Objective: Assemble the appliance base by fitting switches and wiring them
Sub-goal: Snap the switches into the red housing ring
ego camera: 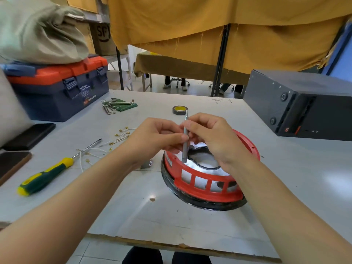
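The red round appliance base (pixel 205 184) lies on the table with a black ring under it and a white lining inside. Both hands hover over its far left rim. My right hand (pixel 211 138) pinches a thin grey metal driver (pixel 185 147) that stands upright, its lower end at the base's rim. My left hand (pixel 156 138) has curled fingers whose tips meet the driver's shaft. White wires with brass terminals (pixel 106 145) lie loose to the left. A small silver switch part (pixel 147 163) sits beside the base, under my left wrist.
A green and yellow screwdriver (pixel 45 176) lies at the left. Hex keys on a green pouch (pixel 118 106) and a tape roll (pixel 180 109) sit further back. A blue and orange toolbox (pixel 61 86) stands far left, a black box (pixel 297 103) far right. Two dark phones (pixel 28 136) rest at the left edge.
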Demonstrator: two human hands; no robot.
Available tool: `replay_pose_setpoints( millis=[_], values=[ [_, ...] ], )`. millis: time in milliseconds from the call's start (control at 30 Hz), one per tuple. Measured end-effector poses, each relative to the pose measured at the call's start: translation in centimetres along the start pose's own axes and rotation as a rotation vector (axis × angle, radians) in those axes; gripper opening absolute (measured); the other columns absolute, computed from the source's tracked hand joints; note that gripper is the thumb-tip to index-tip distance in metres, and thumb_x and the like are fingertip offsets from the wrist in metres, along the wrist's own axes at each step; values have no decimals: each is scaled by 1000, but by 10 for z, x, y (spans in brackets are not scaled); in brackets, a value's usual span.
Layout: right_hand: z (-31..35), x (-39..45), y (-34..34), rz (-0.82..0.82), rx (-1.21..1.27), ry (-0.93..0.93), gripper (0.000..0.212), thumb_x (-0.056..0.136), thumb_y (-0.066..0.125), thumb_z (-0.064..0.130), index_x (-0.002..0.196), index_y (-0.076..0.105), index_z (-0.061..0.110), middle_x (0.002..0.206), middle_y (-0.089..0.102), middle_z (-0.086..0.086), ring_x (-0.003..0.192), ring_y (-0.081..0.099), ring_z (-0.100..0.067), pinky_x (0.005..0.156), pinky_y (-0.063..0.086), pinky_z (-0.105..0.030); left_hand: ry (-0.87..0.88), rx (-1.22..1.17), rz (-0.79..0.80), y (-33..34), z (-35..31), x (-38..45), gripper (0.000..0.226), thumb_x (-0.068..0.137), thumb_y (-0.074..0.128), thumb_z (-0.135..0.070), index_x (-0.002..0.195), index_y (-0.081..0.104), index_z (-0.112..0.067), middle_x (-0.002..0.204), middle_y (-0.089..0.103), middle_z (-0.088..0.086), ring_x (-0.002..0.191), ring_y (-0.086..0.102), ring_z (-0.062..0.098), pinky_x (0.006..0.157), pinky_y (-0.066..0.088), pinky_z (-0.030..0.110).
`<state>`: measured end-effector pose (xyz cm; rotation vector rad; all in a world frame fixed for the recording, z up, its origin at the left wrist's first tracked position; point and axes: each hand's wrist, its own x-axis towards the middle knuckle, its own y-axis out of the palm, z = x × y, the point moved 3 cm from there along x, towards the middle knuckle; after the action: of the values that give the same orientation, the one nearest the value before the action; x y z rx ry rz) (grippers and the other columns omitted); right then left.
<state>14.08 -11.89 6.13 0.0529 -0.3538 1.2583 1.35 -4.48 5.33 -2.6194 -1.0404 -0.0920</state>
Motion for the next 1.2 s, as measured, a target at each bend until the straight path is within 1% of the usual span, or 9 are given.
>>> replay_pose_setpoints(
  millis=[167, 267, 367, 500, 633, 867, 1000, 1100, 1200],
  values=[
    [-4, -3, 12, 101, -182, 52, 17, 93, 56, 19, 103, 69, 12, 74, 70, -1, 62, 61, -4, 65, 50, -18, -76, 7, -29, -29, 12, -17, 9, 81, 71, -11, 90, 70, -11, 81, 74, 13, 68, 68, 18, 60, 53, 19],
    [-11, -9, 3, 202, -447, 49, 12, 91, 59, 30, 98, 69, 29, 81, 70, 17, 76, 64, 2, 69, 50, -8, -162, 105, -62, -48, 23, -30, 21, 77, 75, -12, 96, 66, -17, 75, 73, 11, 59, 64, 14, 55, 51, 18],
    [-16, -21, -10, 295, -686, 42, 16, 82, 59, 49, 93, 66, 40, 84, 66, 25, 82, 58, 13, 68, 42, -1, -241, 288, 3, -55, 36, -44, 13, 79, 74, -11, 89, 67, -15, 67, 70, 12, 54, 61, 12, 53, 50, 19],
    [-22, -37, -26, 360, -801, 106, 51, 59, 47, 79, 84, 68, 40, 78, 67, 19, 72, 62, 2, 65, 51, -16, -305, 518, 117, -47, 53, -57, 4, 81, 71, -15, 85, 69, -16, 55, 67, -4, 49, 58, 4, 53, 46, 12],
    [-26, -44, -33, 344, -818, 60, 54, 60, 45, 81, 69, 67, 32, 70, 67, 5, 62, 60, -10, 63, 50, -29, -234, 619, 81, -35, 63, -58, 5, 82, 71, -22, 85, 69, -18, 55, 65, -7, 50, 56, -1, 53, 36, 8],
    [-31, -44, -28, 347, -879, 62, 66, 65, 33, 83, 71, 66, 27, 65, 62, 1, 53, 51, -10, 58, 47, -33, -161, 656, -24, -42, 66, -55, 5, 84, 70, -22, 87, 70, -18, 64, 67, -2, 56, 61, 6, 60, 46, 16],
    [-35, -45, -27, 347, -971, 25, 76, 65, 20, 87, 70, 61, 23, 65, 61, 1, 57, 54, -12, 58, 47, -32, -21, 852, -225, -59, 67, -49, 18, 81, 71, -18, 99, 67, -19, 95, 57, -1, 83, 53, 11, 74, 35, 19],
    [-37, -46, -28, 313, -1036, -21, 80, 64, 10, 90, 70, 60, 28, 63, 61, 5, 56, 55, -9, 53, 45, -26, -43, 969, -208, -65, 75, -46, 39, 83, 70, -20, 121, 60, -23, 119, 52, -3, 110, 45, 16, 87, 31, 20],
    [-39, -47, -28, 272, -1062, -72, 78, 64, 7, 89, 68, 59, 32, 61, 61, 10, 58, 56, -4, 51, 40, -21, -62, 1031, -184, -67, 81, -45, 40, 85, 67, -18, 123, 60, -23, 123, 57, -2, 114, 46, 17, 93, 33, 23]
  ],
)
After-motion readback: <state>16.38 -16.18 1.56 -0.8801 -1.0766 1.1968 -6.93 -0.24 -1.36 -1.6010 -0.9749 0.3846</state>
